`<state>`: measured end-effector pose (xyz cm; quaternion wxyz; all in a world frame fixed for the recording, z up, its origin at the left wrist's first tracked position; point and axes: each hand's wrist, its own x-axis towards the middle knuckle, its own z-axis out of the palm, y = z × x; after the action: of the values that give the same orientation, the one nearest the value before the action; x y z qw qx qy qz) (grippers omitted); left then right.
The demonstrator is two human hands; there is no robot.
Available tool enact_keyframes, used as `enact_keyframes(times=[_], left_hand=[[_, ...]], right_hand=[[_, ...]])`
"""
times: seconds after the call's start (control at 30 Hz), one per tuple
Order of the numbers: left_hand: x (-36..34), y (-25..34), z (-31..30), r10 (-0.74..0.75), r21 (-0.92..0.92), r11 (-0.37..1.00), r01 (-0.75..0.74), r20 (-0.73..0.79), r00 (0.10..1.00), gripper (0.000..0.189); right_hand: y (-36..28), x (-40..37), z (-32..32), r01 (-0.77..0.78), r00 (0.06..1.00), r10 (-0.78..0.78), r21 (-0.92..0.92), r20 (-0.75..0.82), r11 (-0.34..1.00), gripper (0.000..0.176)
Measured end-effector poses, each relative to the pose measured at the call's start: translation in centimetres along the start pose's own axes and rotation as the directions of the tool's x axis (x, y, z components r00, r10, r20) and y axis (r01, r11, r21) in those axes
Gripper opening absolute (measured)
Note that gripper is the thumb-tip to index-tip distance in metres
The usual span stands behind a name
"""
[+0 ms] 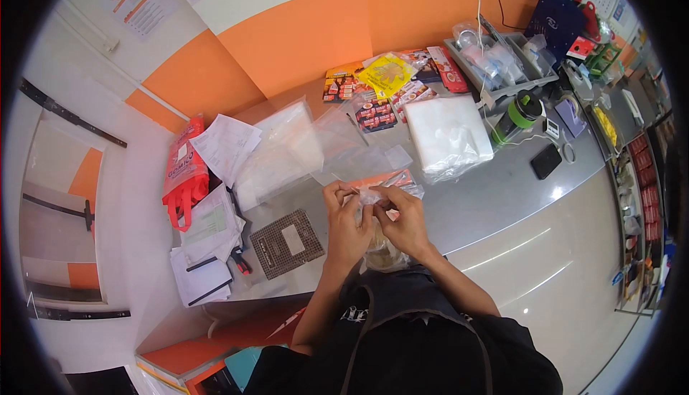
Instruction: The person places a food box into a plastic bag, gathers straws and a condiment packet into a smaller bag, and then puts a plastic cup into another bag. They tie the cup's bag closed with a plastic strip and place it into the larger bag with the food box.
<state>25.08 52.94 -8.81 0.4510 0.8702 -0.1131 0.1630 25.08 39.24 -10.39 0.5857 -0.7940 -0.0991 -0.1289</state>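
My left hand (346, 224) and my right hand (404, 224) meet close to my body at the table's front edge. Between their fingertips is the gathered top of a clear plastic bag (370, 195), pinched from both sides. The lower part of the bag hangs below my hands and has something brownish in it, which I cannot make out. Just beyond my fingers lies an orange packet (380, 180) with clear plastic over it. Left of my left hand, a brown checked notebook (287, 244) with a pale label rests on the table.
A stack of clear plastic bags (448, 137) lies on the metal table (481, 205), with more plastic sheets (283, 154) to the left. Further right stand a green-black bottle (517, 117), a black phone (546, 162) and a grey tray (495, 93). Papers (208, 230) and a red bag (185, 165) are at far left.
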Motion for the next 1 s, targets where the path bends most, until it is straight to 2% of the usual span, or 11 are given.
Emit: enact_keyframes(times=[0.17,0.27,0.37,0.47,0.57,0.67,0.77,0.87,1.0], left_hand=[[-0.4,0.1,0.7,0.031,-0.025,0.999,-0.033,-0.106,0.994,0.022],[-0.8,-0.1,0.9,0.053,0.015,0.999,-0.051,-0.169,0.984,0.031],[-0.8,0.7,0.7,-0.149,-0.292,0.951,0.102,-0.142,0.979,0.042],[-0.6,-0.3,0.7,-0.195,-0.550,0.825,0.132,-0.058,0.979,0.048],[-0.4,0.1,0.1,-0.271,-0.722,0.673,0.159,-0.040,0.962,0.042],[0.0,0.4,0.1,-0.357,-0.598,0.763,0.244,-0.076,0.931,0.032],[0.4,-0.4,0.2,-0.073,-0.301,0.954,0.014,-0.188,0.980,0.018],[0.7,0.2,0.4,-0.097,-0.396,0.918,0.012,-0.194,0.976,0.014],[0.3,-0.3,0.9,-0.083,-0.391,0.920,0.013,-0.162,0.983,0.015]], right_hand=[[0.3,-0.4,0.7,0.034,0.998,-0.033,0.021,-0.055,0.999,0.036],[0.6,-0.5,0.8,0.030,0.998,-0.028,0.030,-0.060,0.999,0.034],[0.7,-0.6,0.9,0.038,0.996,-0.034,0.050,-0.085,0.998,0.033],[0.5,-0.6,0.7,0.016,0.997,-0.011,0.051,-0.081,0.999,0.031],[0.3,-0.4,0.6,-0.021,0.997,0.025,0.049,-0.071,0.999,0.028],[-0.3,-0.4,0.2,-0.044,0.999,0.044,0.019,-0.020,0.999,0.028],[-2.4,-0.2,-1.2,-0.056,0.998,0.058,-0.042,0.031,0.998,0.030],[-3.8,0.0,-2.2,-0.017,0.999,0.020,-0.095,0.029,0.995,0.034],[-4.3,0.0,-2.9,0.102,0.995,-0.102,-0.189,0.011,0.977,0.034]])
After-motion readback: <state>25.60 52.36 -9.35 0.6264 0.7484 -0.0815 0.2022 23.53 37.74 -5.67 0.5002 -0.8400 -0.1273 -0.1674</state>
